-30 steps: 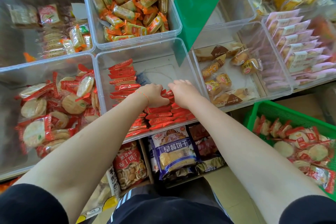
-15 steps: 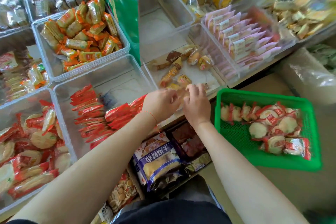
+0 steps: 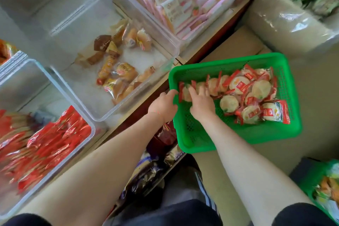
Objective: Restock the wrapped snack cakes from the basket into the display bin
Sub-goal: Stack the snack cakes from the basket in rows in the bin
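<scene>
Snack cakes (image 3: 238,95) lie in the green basket (image 3: 256,134). Left hand (image 3: 164,103) grips its rim; right hand (image 3: 201,104) closes on the upright row. Recommend gathering the row squarely, wrappers aligned.

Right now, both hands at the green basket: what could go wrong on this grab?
1. The right hand reaches into a standing row of snack cakes; a partial pinch could topple the rest.
2. The left hand grips the green basket by its rim; a pull may tip it.
3. The slick wrappers could slip on the way to the display bin.
</scene>
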Demonstrator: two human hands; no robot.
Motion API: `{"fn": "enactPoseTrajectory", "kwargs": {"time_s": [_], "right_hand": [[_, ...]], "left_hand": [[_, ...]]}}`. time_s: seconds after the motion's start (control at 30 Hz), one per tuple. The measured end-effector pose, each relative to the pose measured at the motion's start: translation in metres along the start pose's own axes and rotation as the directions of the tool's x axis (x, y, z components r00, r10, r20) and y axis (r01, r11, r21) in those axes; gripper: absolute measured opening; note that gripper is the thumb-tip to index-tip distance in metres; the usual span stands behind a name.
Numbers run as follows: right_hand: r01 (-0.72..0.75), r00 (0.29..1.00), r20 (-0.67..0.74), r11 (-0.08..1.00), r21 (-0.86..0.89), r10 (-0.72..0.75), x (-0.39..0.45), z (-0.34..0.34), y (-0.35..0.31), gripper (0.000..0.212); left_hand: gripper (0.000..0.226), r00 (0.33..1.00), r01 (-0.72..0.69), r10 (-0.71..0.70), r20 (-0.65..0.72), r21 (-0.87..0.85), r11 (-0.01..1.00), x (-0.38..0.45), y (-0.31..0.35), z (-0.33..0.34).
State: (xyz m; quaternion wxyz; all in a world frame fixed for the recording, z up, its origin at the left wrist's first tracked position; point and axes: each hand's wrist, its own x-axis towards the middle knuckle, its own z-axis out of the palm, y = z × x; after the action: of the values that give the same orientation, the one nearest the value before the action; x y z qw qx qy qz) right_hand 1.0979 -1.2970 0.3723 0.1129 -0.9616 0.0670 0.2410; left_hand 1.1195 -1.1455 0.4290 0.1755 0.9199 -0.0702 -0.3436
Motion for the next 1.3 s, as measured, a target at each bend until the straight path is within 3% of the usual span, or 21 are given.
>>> {"fn": "enactPoseTrajectory", "kwargs": {"time_s": [0.1,0.27,0.4,0.57,0.67,0.73,0.83,0.93,1.0,1.07,1.2,1.3], "right_hand": [[0.042,0.999,0.026,0.994,-0.101,-0.04,0.017,0.013,-0.001,0.078],[-0.044,0.998,0.035,0.973,-0.228,0.053,0.039,0.026,-0.005,0.076],[-0.145,0.989,-0.032,0.959,-0.245,0.141,0.046,0.031,-0.012,0.063],[-0.095,0.972,-0.226,0.987,-0.131,0.064,0.036,0.026,-0.015,0.04],[-0.03,0.964,-0.26,0.994,0.104,0.056,0.023,0.014,-0.013,0.044],[-0.061,0.961,-0.218,0.897,0.439,0.172,0.012,-0.001,-0.013,0.035],[-0.067,0.963,-0.082,0.525,0.848,0.255,-0.013,-0.033,-0.013,0.017],[-0.023,0.983,-0.033,0.294,0.955,0.183,-0.039,-0.067,-0.019,0.014],[-0.001,1.0,0.0,0.262,0.965,0.005,-0.051,-0.083,-0.032,0.012],[-0.01,0.992,0.046,0.292,0.956,-0.117,-0.059,-0.094,-0.056,0.019],[-0.097,0.96,0.195,0.411,0.906,-0.202,-0.069,-0.105,-0.117,0.081],[-0.13,0.934,0.235,0.356,0.925,-0.27,-0.083,-0.105,-0.167,0.067]], "left_hand": [[0.047,0.999,0.006,-0.008,-0.05,-0.043,0.999,0.012,-0.002,0.004],[0.04,0.998,0.007,-0.019,-0.061,-0.187,0.982,0.023,-0.01,0.007],[0.038,0.997,0.009,-0.019,-0.07,-0.144,0.99,0.023,-0.011,0.005],[0.039,0.996,0.003,-0.012,-0.086,-0.111,0.994,0.019,-0.007,0.005],[0.044,0.998,0.01,-0.016,-0.055,-0.111,0.994,0.015,-0.003,0.003],[0.048,1.0,0.02,-0.022,-0.014,-0.115,0.993,0.011,0.0,0.0],[0.045,0.999,0.019,-0.026,-0.039,-0.172,0.985,-0.002,0.007,-0.01],[0.05,0.986,-0.042,-0.011,-0.165,-0.316,0.948,-0.028,0.006,-0.028],[0.049,0.973,-0.09,0.001,-0.232,-0.376,0.922,-0.049,-0.001,-0.042],[0.047,0.974,-0.088,-0.036,-0.224,-0.516,0.852,-0.069,-0.016,-0.056],[0.059,0.992,-0.012,-0.107,-0.069,-0.889,0.459,-0.11,-0.061,-0.079],[0.043,0.981,-0.073,-0.156,-0.12,-0.959,0.275,-0.142,-0.107,-0.095]]}}
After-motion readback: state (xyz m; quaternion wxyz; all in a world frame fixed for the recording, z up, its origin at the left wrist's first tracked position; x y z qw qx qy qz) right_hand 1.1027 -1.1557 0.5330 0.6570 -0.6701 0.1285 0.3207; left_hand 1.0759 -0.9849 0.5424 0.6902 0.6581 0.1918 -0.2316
